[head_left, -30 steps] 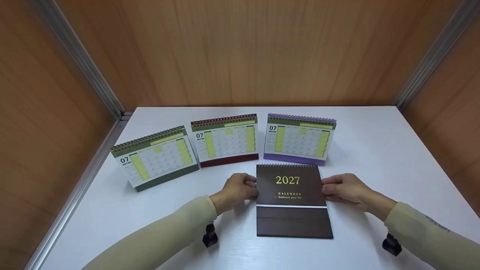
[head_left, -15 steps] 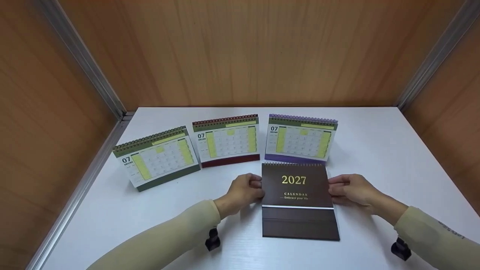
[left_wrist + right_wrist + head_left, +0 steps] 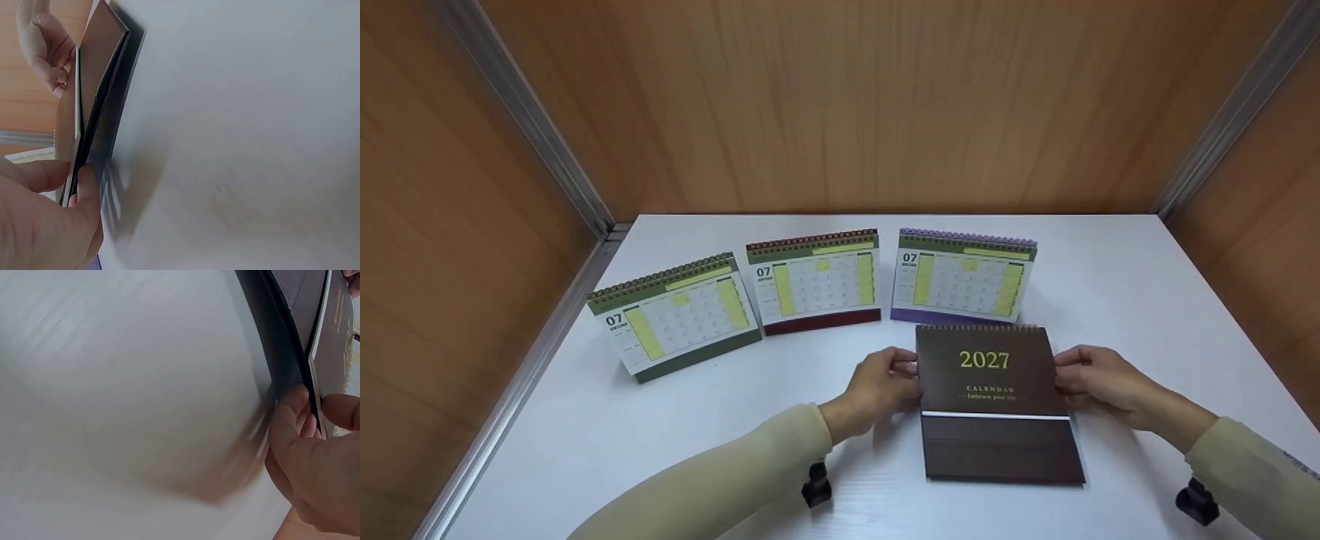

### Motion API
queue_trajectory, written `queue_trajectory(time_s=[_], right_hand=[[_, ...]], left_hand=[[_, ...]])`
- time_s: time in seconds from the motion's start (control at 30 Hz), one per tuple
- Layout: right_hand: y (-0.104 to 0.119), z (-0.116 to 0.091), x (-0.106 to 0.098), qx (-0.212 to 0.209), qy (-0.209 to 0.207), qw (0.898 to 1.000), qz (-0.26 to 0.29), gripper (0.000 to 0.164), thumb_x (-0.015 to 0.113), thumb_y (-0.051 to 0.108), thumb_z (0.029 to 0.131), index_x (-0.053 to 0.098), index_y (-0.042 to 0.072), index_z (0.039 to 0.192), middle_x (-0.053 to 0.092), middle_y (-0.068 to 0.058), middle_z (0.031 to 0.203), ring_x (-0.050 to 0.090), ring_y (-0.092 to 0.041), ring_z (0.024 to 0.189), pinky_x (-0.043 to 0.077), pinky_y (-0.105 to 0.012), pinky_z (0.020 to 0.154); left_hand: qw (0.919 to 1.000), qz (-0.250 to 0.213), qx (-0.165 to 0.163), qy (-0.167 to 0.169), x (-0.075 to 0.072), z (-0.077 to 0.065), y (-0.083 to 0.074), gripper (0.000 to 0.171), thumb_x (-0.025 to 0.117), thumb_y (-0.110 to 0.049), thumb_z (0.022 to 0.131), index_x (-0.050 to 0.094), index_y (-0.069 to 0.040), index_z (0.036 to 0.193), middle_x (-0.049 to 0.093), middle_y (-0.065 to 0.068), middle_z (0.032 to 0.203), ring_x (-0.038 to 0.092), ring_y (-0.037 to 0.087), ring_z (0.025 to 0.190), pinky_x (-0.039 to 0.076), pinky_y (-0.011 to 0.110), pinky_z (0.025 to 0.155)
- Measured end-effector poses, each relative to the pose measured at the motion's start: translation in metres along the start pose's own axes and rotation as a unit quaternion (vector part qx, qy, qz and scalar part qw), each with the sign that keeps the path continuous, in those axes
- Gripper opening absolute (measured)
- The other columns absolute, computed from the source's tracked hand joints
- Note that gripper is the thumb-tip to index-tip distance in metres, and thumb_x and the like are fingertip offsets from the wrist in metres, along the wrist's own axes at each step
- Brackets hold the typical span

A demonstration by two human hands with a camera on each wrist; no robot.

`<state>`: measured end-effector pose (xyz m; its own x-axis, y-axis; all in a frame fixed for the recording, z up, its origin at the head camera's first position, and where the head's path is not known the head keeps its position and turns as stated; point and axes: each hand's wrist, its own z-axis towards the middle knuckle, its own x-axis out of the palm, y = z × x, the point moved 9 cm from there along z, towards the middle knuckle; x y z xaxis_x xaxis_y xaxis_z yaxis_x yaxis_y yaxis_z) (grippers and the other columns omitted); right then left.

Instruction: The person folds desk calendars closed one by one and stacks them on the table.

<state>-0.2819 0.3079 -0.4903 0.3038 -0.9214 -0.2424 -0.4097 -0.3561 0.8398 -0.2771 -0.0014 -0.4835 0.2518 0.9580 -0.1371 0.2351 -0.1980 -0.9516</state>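
Observation:
A dark brown desk calendar (image 3: 988,375) with gold "2027 CALENDAR" lettering and a spiral along its far edge is held between both hands, its cover lying back toward me. My left hand (image 3: 883,388) pinches its left edge, thumb on one face and fingers on the other, as the left wrist view shows. On the opposite edge, my right hand (image 3: 1102,381) pinches it the same way. In both wrist views a gap and shadow show under the calendar (image 3: 101,50), above the white tabletop. Its spiral edge overlaps the base of the purple calendar (image 3: 960,281) in the head view.
Standing in a row behind are a green calendar (image 3: 679,319), a dark red calendar (image 3: 816,281) and the purple one, all open to page 07. Wooden panels (image 3: 840,105) enclose the white table (image 3: 1147,300) at the back and both sides.
Both hands have moved the brown calendar to the right, keeping their grip on its two side edges. The three standing calendars have stayed in place.

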Motion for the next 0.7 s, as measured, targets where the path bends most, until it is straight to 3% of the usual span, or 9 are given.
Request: queue_trajectory(time_s=[0.23,0.43,0.7], right_hand=[[-0.009,-0.006,-0.025,0.004,-0.022,0.999,-0.043,0.036,0.058,0.009,0.099,0.048,-0.008,0.129,0.065,-0.006,0.105,0.062,-0.015,0.092,0.059,-0.029,0.077],[-0.016,-0.009,-0.044,0.010,-0.037,0.998,-0.050,0.029,0.052,0.008,0.096,0.048,-0.004,0.123,0.054,0.000,0.089,0.053,-0.012,0.079,0.050,-0.027,0.067],[-0.022,-0.013,-0.071,0.010,-0.045,0.996,-0.078,0.027,0.049,0.008,0.097,0.047,-0.002,0.122,0.052,0.001,0.092,0.050,-0.012,0.081,0.046,-0.028,0.066]], left_hand=[[0.9999,-0.010,0.013,0.005,0.025,0.004,-0.008,0.045,0.074,0.009,0.082,0.068,-0.003,0.125,0.070,0.005,0.110,0.067,0.014,0.095,0.059,0.029,0.086],[0.9996,-0.022,0.017,0.003,0.047,0.007,-0.014,0.046,0.075,0.009,0.083,0.068,-0.003,0.127,0.070,0.004,0.110,0.069,0.014,0.094,0.060,0.028,0.085],[0.9983,-0.050,0.028,0.008,0.075,0.011,-0.022,0.046,0.075,0.009,0.084,0.068,-0.004,0.127,0.070,0.002,0.110,0.073,0.014,0.094,0.062,0.028,0.084]])
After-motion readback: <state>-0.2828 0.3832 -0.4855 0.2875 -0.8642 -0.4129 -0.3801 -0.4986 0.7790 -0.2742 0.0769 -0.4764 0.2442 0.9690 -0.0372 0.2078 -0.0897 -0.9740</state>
